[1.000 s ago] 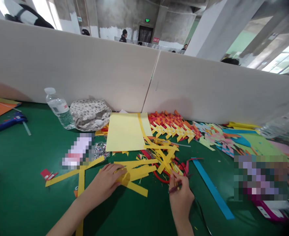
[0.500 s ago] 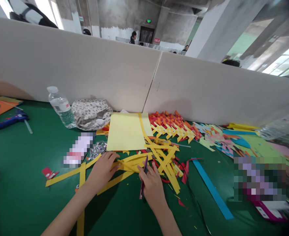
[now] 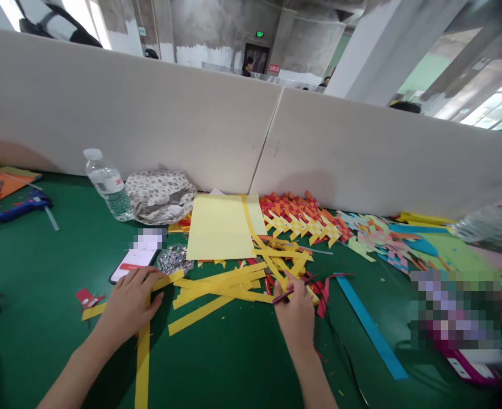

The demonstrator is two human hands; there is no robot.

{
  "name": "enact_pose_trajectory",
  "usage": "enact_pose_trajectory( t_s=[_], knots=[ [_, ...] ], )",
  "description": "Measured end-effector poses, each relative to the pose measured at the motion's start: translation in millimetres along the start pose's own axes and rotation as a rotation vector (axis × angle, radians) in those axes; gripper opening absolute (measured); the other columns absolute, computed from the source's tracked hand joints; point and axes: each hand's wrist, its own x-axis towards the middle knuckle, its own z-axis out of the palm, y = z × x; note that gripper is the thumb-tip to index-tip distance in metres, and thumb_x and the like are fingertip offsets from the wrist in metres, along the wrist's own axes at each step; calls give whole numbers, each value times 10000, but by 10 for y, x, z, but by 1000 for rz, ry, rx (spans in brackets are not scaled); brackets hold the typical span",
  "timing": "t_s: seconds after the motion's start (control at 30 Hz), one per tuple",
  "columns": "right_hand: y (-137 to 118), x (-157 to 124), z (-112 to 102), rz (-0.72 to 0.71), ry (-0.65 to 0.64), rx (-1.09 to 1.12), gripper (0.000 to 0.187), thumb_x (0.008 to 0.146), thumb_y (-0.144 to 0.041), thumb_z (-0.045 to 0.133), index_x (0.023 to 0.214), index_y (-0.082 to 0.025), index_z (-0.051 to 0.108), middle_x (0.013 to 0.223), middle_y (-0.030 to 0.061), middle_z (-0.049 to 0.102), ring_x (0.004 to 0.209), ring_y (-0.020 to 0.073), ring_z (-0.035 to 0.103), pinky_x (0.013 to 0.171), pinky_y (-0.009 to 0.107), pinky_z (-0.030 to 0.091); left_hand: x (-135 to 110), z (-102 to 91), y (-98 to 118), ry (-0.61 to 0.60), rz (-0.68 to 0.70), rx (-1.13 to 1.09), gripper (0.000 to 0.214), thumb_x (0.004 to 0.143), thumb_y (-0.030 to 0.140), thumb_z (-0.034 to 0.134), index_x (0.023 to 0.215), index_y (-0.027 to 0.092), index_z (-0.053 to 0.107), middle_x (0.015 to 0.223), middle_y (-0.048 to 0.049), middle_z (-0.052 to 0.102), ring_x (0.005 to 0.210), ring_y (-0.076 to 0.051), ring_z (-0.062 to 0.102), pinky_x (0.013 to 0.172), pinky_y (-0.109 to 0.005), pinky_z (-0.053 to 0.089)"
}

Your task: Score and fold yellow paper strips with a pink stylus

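Observation:
My left hand (image 3: 133, 298) lies over the spot where two yellow paper strips (image 3: 142, 363) cross. Its thumb and fingers are apart, with a strip running out between them; the palm side is hidden. Between my hands is a loose pile of yellow strips (image 3: 220, 287). My right hand (image 3: 295, 312) holds a slim purple tool (image 3: 283, 296), like a pen, whose exact kind I cannot make out. Its fingertips are at the ends of other yellow strips, at the right of the pile. Behind the pile lies a pale yellow sheet (image 3: 220, 227).
A phone (image 3: 137, 258) and a bag of small beads (image 3: 175, 259) lie beyond my left hand. Woven paper fish shapes (image 3: 302, 218) sit along the partition. A water bottle (image 3: 110, 187), a blue glue gun (image 3: 23, 209), a blue strip (image 3: 370, 326) and a black cable (image 3: 340, 343) surround the work.
My left hand has moved left from the strip pile to the crossed strips. My right hand has shifted right, and the purple tool now lies flatter in it.

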Motion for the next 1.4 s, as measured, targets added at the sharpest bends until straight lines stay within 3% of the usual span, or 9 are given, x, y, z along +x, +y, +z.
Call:
enact_pose_trajectory(
  t_s=[0.3,0.47,0.77,0.87,0.97,1.03,1.1,1.3,1.4],
  knots=[
    [270,197,18,46,30,-339,411,782,-605,521,804,-218,384,649,45,491,663,271,522,507,318,357,-190,-32,-176,-25,99,-25,347,732,176,463,1033,272,607,1168,-48,591,1097,-290,521,881,-438,405],
    [280,176,83,36,13,-360,320,783,-481,589,805,-218,406,657,50,515,682,268,526,527,309,342,-322,-4,-202,-74,76,-6,503,646,148,487,1133,250,558,1220,-68,559,1150,-304,474,926,-441,358],
    [269,107,103,63,-64,-251,133,864,-297,492,769,-217,443,623,18,542,572,200,528,496,259,269,-275,-14,-68,-100,56,-99,326,654,135,469,948,241,562,1125,-46,598,1077,-270,499,888,-398,333],
    [269,127,41,87,20,-129,189,861,-338,507,738,-217,429,602,5,555,521,180,523,487,256,300,-261,-33,-25,-129,58,-118,410,665,125,460,1051,241,538,1060,-41,615,1037,-259,509,899,-407,307],
    [185,151,-59,90,234,3,250,855,-378,540,707,-220,415,639,16,589,538,172,558,499,253,366,-238,-52,24,-189,40,-113,277,683,134,455,920,230,562,951,-32,614,955,-251,521,870,-410,303],
    [67,144,-121,-2,388,122,269,828,-362,598,695,-220,413,763,58,648,651,186,622,535,252,420,-223,-60,57,-211,37,-102,167,699,139,444,802,215,552,902,-35,596,905,-245,518,826,-396,312],
    [-86,107,-159,-166,416,239,252,808,-260,643,694,-222,422,831,64,665,734,185,646,611,259,466,-213,-64,82,-203,52,-83,127,700,126,432,739,200,527,884,-43,577,877,-241,510,785,-380,315],
    [-446,-9,-66,-790,-216,189,248,831,-28,423,718,-213,543,667,38,609,672,181,567,601,274,432,-213,-74,101,-183,106,-53,119,683,91,421,714,193,473,750,-21,563,800,-228,511,772,-392,294],
    [-407,59,18,-860,-305,27,274,798,14,417,824,-184,604,701,72,611,736,209,536,665,297,435,-226,-74,106,-162,138,-56,135,687,82,416,730,194,478,735,-16,573,792,-223,519,806,-409,285]
  ],
)
